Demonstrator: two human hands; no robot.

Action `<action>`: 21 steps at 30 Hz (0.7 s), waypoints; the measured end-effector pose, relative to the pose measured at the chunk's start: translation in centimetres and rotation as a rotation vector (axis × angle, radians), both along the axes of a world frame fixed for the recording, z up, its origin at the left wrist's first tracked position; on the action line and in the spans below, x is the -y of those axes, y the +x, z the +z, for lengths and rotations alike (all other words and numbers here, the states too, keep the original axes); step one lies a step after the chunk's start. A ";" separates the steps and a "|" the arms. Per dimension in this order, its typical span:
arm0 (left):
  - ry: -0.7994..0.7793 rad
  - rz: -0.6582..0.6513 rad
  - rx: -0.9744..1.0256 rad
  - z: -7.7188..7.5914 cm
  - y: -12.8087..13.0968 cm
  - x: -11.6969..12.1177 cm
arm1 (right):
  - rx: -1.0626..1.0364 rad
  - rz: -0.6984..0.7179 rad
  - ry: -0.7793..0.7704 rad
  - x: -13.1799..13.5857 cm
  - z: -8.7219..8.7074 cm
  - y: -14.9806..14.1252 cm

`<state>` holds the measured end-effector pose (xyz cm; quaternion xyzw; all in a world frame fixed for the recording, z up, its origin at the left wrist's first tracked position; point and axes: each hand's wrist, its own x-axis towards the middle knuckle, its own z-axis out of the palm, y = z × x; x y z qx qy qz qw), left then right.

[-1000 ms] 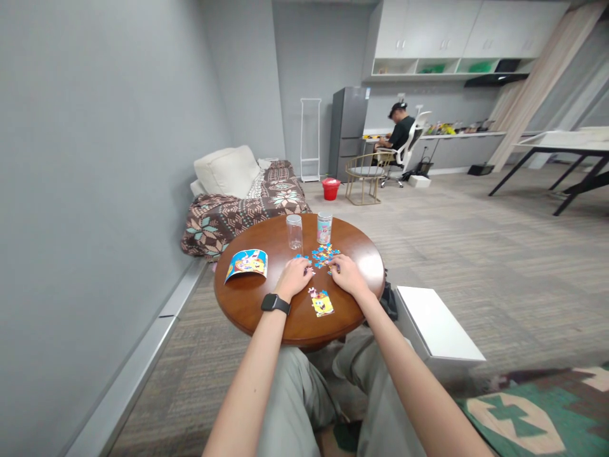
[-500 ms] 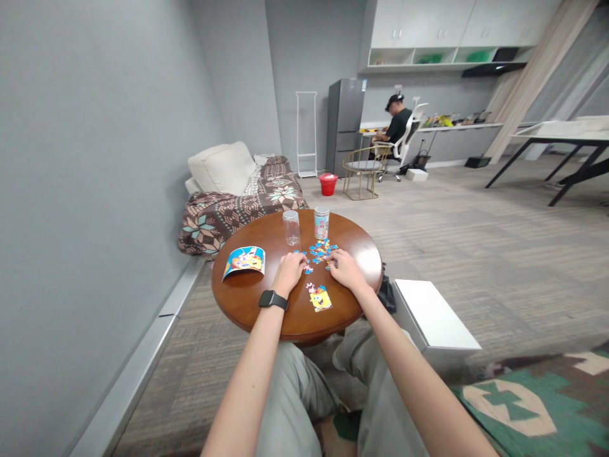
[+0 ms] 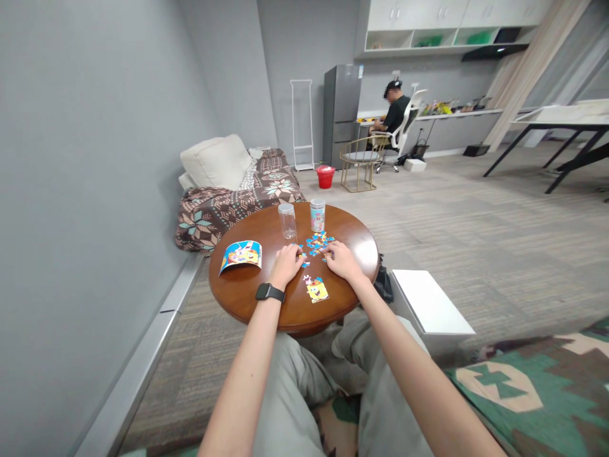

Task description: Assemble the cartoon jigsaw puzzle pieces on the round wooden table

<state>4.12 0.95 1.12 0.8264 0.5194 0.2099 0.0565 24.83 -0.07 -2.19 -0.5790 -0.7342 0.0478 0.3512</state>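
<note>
My left hand (image 3: 287, 263) rests on the round wooden table, its fingers bent and its thumb close to them at a small puzzle piece (image 3: 304, 256). Opposite it, my right hand (image 3: 343, 260) has curled fingers at the right edge of a pile of loose puzzle pieces (image 3: 318, 241); what lies under those fingertips is too small to make out. Nearer to me, between the wrists, lies a joined yellow puzzle section (image 3: 317, 290) with part of a cartoon face. A curved picture sheet (image 3: 241, 256) with a similar cartoon stands left of my left hand.
Behind the pile stand a clear jar (image 3: 287, 222) and a printed can (image 3: 318, 216) on the table (image 3: 252, 298). A white box (image 3: 431, 301) is at the table's right. Beyond are a draped sofa (image 3: 228, 203), a red bucket (image 3: 325, 177) and a seated person (image 3: 397, 117).
The view has tilted slightly, so everything sits a little higher and further left. Both hands stay by the pieces, with only small finger movements. The joined section and containers keep their places.
</note>
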 end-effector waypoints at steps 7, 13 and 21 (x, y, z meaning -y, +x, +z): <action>-0.030 -0.013 -0.006 0.2 0.1 -0.1 | 0.000 0.006 -0.020 -0.1 0.1 0.0; -0.057 -0.008 0.011 0.2 0.1 0.0 | -0.004 0.011 0.002 -0.3 -0.2 0.1; -0.045 -0.057 0.113 -0.4 0.1 -0.4 | -0.040 0.026 0.032 -0.4 -0.4 0.1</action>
